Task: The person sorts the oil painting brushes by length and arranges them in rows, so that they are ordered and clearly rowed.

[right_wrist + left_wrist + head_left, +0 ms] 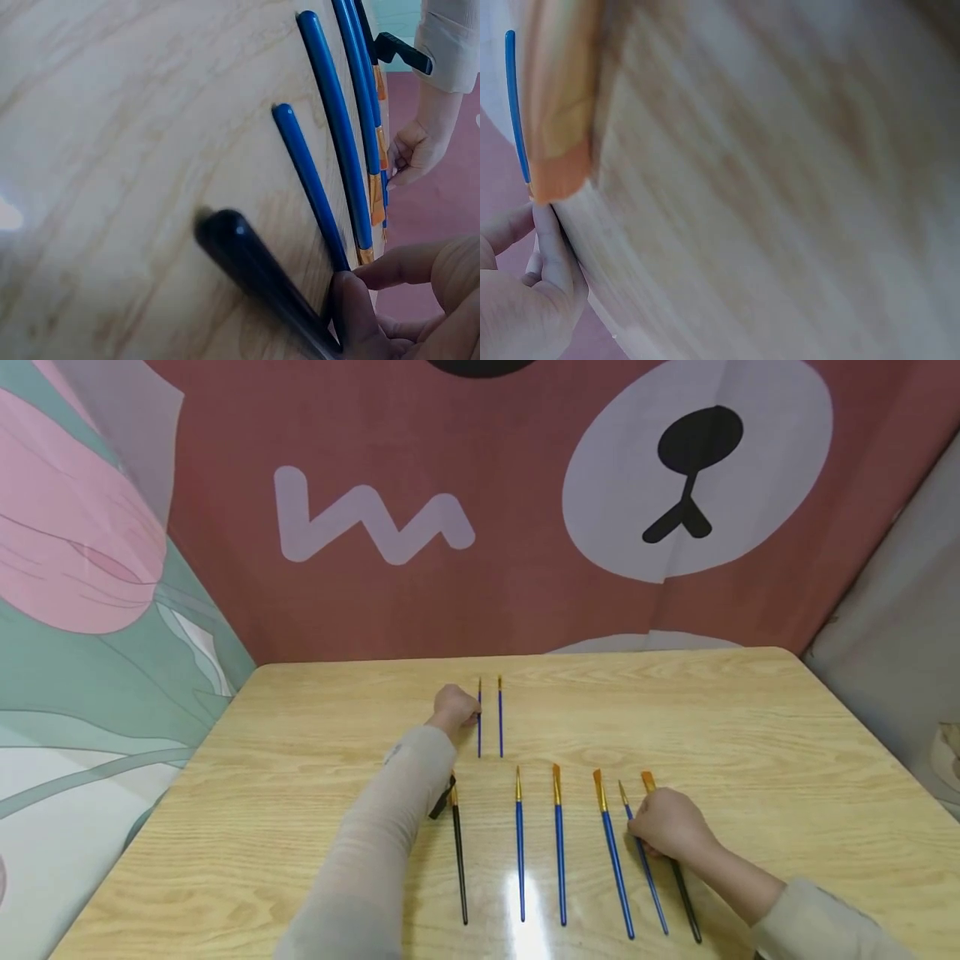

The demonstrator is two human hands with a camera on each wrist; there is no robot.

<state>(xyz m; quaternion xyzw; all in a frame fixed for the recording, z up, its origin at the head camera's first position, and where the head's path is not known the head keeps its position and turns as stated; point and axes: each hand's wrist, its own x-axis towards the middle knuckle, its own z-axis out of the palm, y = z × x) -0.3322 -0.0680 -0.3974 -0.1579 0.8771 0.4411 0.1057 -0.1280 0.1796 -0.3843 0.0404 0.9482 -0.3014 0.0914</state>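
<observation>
At the back of the table, my left hand [455, 706] pinches a thin purple-blue paintbrush [479, 739], which lies with its bristles pointing away. A similar thin paintbrush [501, 718] is just to its right. In the left wrist view, the left thumb and fingertip [547, 240] meet beside large blurred orange bristles [562, 176]. Nearer the front right, my right hand [671, 822] holds a slim blue paintbrush [652, 885] between thumb and finger, also visible in the right wrist view [307, 176]. Under that hand passes a black-handled paintbrush [684, 897], its orange bristles showing beyond.
Between the hands lie blue paintbrushes [521, 860], [561, 860], [617, 877] side by side. A black paintbrush [460, 868] is beside the left forearm, near a black strap [442, 802] on the sleeve. Behind the wooden table [750, 718] hangs a bear-patterned cloth [517, 593].
</observation>
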